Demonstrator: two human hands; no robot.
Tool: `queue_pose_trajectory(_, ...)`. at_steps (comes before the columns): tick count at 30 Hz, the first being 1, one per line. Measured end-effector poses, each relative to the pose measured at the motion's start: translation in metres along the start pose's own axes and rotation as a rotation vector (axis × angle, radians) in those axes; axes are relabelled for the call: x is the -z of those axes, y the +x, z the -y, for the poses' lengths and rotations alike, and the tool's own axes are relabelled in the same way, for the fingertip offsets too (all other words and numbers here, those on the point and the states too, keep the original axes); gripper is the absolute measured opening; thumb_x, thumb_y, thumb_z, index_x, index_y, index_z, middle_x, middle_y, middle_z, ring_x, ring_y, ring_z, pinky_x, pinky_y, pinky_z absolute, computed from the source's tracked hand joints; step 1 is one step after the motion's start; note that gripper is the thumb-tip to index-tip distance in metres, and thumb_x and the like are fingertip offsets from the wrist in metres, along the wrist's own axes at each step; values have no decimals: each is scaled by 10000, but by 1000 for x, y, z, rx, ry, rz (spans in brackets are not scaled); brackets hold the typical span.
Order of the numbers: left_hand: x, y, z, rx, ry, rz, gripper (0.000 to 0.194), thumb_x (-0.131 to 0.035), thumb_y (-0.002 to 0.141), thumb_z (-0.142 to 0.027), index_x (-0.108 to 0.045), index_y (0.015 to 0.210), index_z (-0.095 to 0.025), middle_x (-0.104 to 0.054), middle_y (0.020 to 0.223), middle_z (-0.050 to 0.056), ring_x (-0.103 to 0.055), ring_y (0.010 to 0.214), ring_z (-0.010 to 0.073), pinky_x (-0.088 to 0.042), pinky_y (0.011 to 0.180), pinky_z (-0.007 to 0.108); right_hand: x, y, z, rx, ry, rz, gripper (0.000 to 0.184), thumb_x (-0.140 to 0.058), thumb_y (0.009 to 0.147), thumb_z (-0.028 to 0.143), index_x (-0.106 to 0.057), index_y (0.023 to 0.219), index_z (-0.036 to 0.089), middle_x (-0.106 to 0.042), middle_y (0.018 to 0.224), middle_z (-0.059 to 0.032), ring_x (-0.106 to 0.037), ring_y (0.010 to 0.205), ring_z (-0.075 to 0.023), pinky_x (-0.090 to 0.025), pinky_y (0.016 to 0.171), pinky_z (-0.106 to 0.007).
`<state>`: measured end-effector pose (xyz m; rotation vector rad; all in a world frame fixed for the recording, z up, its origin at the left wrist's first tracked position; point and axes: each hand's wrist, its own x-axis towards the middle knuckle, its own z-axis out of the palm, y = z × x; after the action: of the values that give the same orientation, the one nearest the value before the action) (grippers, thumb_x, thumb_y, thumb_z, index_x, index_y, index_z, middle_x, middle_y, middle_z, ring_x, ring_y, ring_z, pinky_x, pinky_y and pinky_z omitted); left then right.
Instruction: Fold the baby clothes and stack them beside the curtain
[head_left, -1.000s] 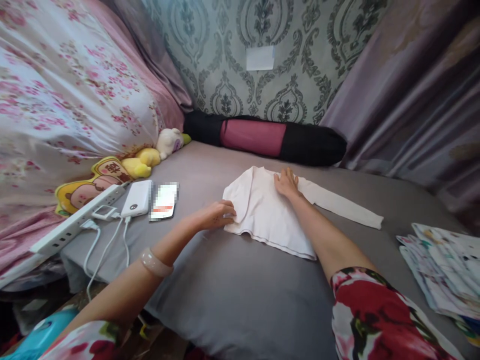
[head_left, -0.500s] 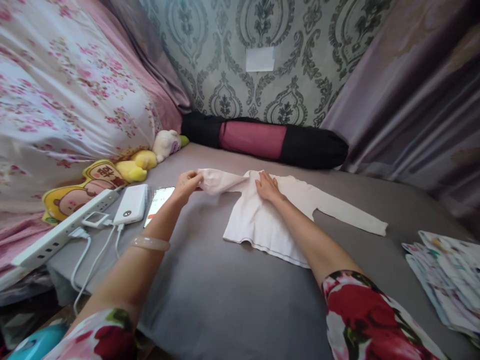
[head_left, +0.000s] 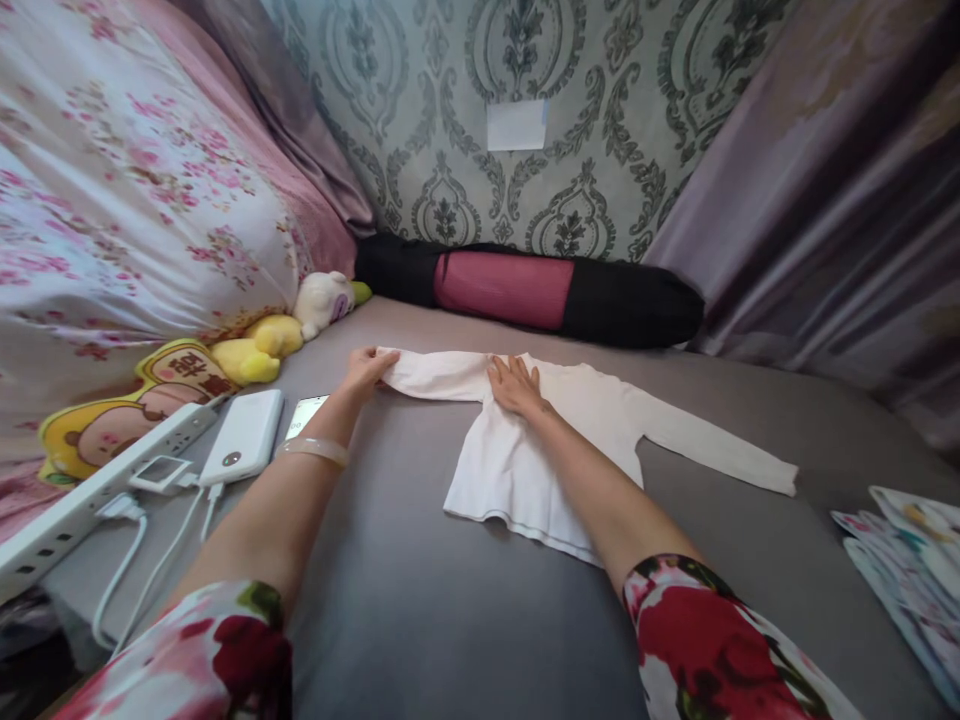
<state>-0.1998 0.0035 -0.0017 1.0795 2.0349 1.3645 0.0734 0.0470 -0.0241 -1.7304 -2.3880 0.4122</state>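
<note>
A small white long-sleeved shirt (head_left: 547, 440) lies spread on the grey sheet (head_left: 450, 620). Its right-hand sleeve stretches out flat over the sheet. My left hand (head_left: 367, 368) grips the cuff of the other sleeve, which extends straight out to the left. Near that sleeve's shoulder my right hand (head_left: 516, 385) rests flat on the fabric, fingers spread. My right forearm crosses over the shirt's body and hides part of its hem.
Left of my arm are a smartphone (head_left: 304, 415), a white power bank (head_left: 244, 437) with cables, a power strip (head_left: 112, 490) and plush toys (head_left: 259, 348). A long black-and-pink bag (head_left: 502, 288) lies against the wall. Folded clothes (head_left: 915, 570) sit at the right edge.
The held sleeve has gone from bunched and lifted to stretched straighter and flatter. My right hand has slid slightly left toward the shoulder. The camera view has shifted a little.
</note>
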Motion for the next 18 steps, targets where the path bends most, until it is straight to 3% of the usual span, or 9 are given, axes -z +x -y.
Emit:
queue_pose_trajectory(4, -2, 20, 9, -240, 222, -150, 285, -586, 727, -433, -437, 636, -207, -396, 566, -37, -453, 596, 141, -365, 543, 247, -7, -3, 5, -21, -48, -34, 609, -168, 982, 525, -300, 1503, 238, -195, 1583, -131, -112, 1457, -298, -50, 1135, -550)
queue_pose_trajectory(7, -5, 32, 17, -337, 409, -197, 271, -544, 791, -436, -453, 674, -209, -442, 620, -10, -482, 661, 170, -381, 613, 276, -10, -4, 6, -27, -73, -70, 610, -188, 978, 539, -319, 1495, 244, -209, 1580, -126, -121, 1454, -295, -50, 1135, -545)
queue_pose_trajectory(11, -12, 35, 31, -307, 594, -120, 251, -479, 861, -439, -545, 846, -198, -604, 849, 85, -574, 849, 240, -426, 728, 317, -14, -3, 5, -23, -76, -115, 608, -214, 973, 546, -347, 1483, 243, -238, 1570, -130, -148, 1445, -302, -64, 1131, -555)
queue_pose_trajectory(15, -17, 25, 34, -214, 713, -41, 317, -425, 911, -443, -559, 1040, -185, -622, 1061, 151, -579, 1005, 293, -447, 823, 361, -18, -2, 4, -19, -65, -139, 596, -239, 971, 545, -369, 1470, 245, -248, 1568, -126, -157, 1444, -302, -66, 1133, -564)
queue_pose_trajectory(18, -21, 8, 19, -216, 778, -188, 463, -534, 871, -433, -494, 1193, -103, -535, 1225, 224, -524, 1117, 346, -424, 918, 421, -17, -1, 2, -8, -14, -132, 593, -286, 969, 543, -380, 1463, 230, -250, 1568, -121, -156, 1447, -301, -55, 1141, -564)
